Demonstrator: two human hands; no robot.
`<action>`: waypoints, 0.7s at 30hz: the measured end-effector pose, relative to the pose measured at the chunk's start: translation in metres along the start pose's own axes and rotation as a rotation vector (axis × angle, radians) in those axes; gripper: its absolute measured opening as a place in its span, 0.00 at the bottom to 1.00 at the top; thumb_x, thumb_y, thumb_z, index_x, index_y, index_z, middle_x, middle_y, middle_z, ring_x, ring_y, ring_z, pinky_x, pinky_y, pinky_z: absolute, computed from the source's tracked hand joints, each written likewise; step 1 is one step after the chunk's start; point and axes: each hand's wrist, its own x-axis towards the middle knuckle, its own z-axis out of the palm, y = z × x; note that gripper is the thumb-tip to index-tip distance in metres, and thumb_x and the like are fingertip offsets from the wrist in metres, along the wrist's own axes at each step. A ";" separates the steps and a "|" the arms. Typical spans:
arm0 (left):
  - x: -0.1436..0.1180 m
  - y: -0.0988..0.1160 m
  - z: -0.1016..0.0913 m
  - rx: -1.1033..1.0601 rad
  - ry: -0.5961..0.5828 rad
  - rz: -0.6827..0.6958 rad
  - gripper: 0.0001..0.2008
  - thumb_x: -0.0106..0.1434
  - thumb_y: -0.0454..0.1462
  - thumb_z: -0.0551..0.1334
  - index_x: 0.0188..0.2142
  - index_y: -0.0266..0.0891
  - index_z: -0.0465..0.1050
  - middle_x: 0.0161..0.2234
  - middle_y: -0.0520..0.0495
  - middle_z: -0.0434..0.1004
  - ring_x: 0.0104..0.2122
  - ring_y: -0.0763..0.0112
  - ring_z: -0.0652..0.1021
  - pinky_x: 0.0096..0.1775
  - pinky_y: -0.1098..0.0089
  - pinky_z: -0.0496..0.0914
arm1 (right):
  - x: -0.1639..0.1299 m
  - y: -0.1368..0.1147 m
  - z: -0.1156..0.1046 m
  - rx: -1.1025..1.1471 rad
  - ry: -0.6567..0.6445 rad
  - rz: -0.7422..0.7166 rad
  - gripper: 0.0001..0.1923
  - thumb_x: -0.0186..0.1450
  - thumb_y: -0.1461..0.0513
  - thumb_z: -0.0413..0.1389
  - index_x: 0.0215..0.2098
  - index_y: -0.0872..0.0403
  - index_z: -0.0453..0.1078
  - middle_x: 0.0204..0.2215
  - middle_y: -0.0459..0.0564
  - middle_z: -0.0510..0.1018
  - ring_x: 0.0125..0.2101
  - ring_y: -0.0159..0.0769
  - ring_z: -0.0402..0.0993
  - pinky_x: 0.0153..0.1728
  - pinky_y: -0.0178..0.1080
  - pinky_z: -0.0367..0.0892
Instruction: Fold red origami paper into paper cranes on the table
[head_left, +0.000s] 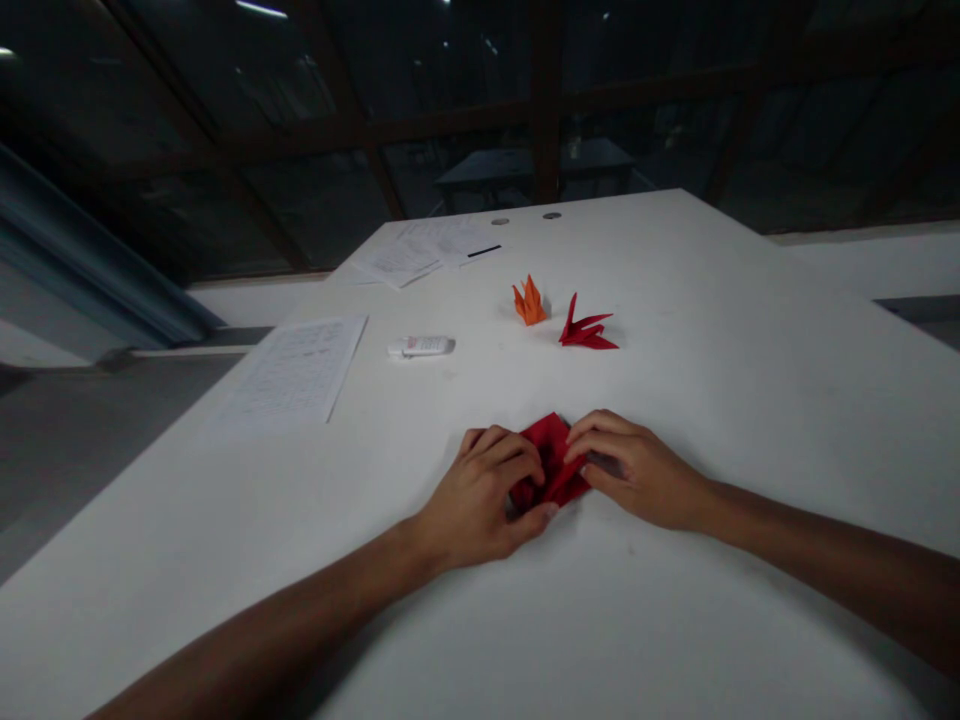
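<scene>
Both hands press on a folded red paper [553,455] that lies flat on the white desk [712,330], near its near edge and about midway between its left and right edges. The left hand [480,500] has its fingers [517,462] curled narrow over the paper's left part, thumb tip pinching the lower edge. The right hand [637,470] lays its fingers [592,440] almost flat, close together, on the paper's right part; whether they grip a flap or only pin it down cannot be told.

Further toward the far edge stand an orange paper figure [529,302] and, just beside it on the right, a red paper figure [586,330]. A white glue tube [421,346] lies to their left, a printed sheet [296,368] nearer the left edge, and more papers [424,252] toward the far left corner.

The likely trouble is a crooked crease: the light is dim and the hands cover most of the paper, so the layers could slip out of line under the pressing fingers. A hard pull at the pinched edge might also tear the thin point.
</scene>
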 end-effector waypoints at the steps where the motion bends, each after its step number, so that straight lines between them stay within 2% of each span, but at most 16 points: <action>1: 0.000 0.000 0.000 0.005 0.000 0.000 0.11 0.63 0.46 0.67 0.39 0.42 0.74 0.44 0.49 0.77 0.47 0.59 0.72 0.51 0.57 0.60 | 0.000 0.000 0.000 -0.007 -0.005 -0.007 0.10 0.67 0.71 0.57 0.41 0.51 0.74 0.43 0.50 0.77 0.46 0.38 0.73 0.51 0.43 0.69; 6: 0.000 -0.001 0.001 0.027 0.002 0.012 0.07 0.68 0.43 0.63 0.40 0.42 0.75 0.45 0.49 0.78 0.47 0.61 0.72 0.52 0.57 0.60 | 0.002 -0.001 0.002 -0.061 -0.018 0.012 0.06 0.71 0.67 0.55 0.43 0.51 0.72 0.40 0.48 0.78 0.44 0.39 0.72 0.49 0.44 0.69; 11: 0.002 0.001 0.004 0.036 0.021 -0.008 0.04 0.67 0.38 0.62 0.40 0.42 0.74 0.43 0.49 0.77 0.46 0.61 0.72 0.51 0.57 0.60 | 0.001 0.002 0.010 -0.150 0.064 0.135 0.08 0.70 0.66 0.57 0.46 0.50 0.70 0.40 0.48 0.77 0.40 0.39 0.73 0.45 0.44 0.70; 13: 0.003 0.002 0.005 0.036 0.020 -0.027 0.09 0.65 0.36 0.63 0.46 0.41 0.73 0.44 0.48 0.77 0.46 0.61 0.72 0.51 0.56 0.61 | 0.002 0.004 0.012 -0.159 0.097 0.185 0.10 0.68 0.66 0.58 0.47 0.50 0.68 0.40 0.48 0.76 0.37 0.38 0.73 0.42 0.43 0.71; 15: 0.004 0.002 0.006 0.041 0.015 -0.034 0.20 0.64 0.35 0.63 0.55 0.41 0.69 0.48 0.46 0.77 0.48 0.59 0.71 0.52 0.56 0.61 | 0.003 0.003 0.011 -0.165 0.135 0.205 0.13 0.67 0.66 0.58 0.49 0.50 0.67 0.42 0.49 0.74 0.35 0.37 0.73 0.40 0.42 0.72; 17: 0.005 0.002 0.007 0.057 0.003 -0.030 0.26 0.63 0.34 0.63 0.61 0.45 0.65 0.50 0.46 0.75 0.49 0.58 0.70 0.52 0.55 0.61 | 0.003 -0.002 0.010 -0.173 0.186 0.199 0.13 0.67 0.67 0.56 0.50 0.50 0.66 0.44 0.50 0.72 0.34 0.36 0.72 0.40 0.42 0.72; 19: 0.004 0.002 0.008 0.078 -0.008 -0.028 0.24 0.64 0.35 0.63 0.60 0.48 0.68 0.50 0.48 0.74 0.50 0.58 0.70 0.52 0.55 0.61 | -0.007 -0.015 0.009 -0.183 0.230 0.185 0.12 0.68 0.67 0.54 0.49 0.50 0.66 0.45 0.51 0.72 0.35 0.37 0.72 0.41 0.43 0.73; 21: 0.004 0.001 0.008 0.091 -0.019 -0.029 0.19 0.66 0.37 0.62 0.56 0.50 0.72 0.49 0.48 0.74 0.51 0.58 0.69 0.52 0.54 0.61 | -0.030 -0.036 0.013 -0.160 0.227 0.177 0.11 0.69 0.66 0.53 0.47 0.48 0.67 0.44 0.51 0.73 0.39 0.40 0.73 0.43 0.46 0.73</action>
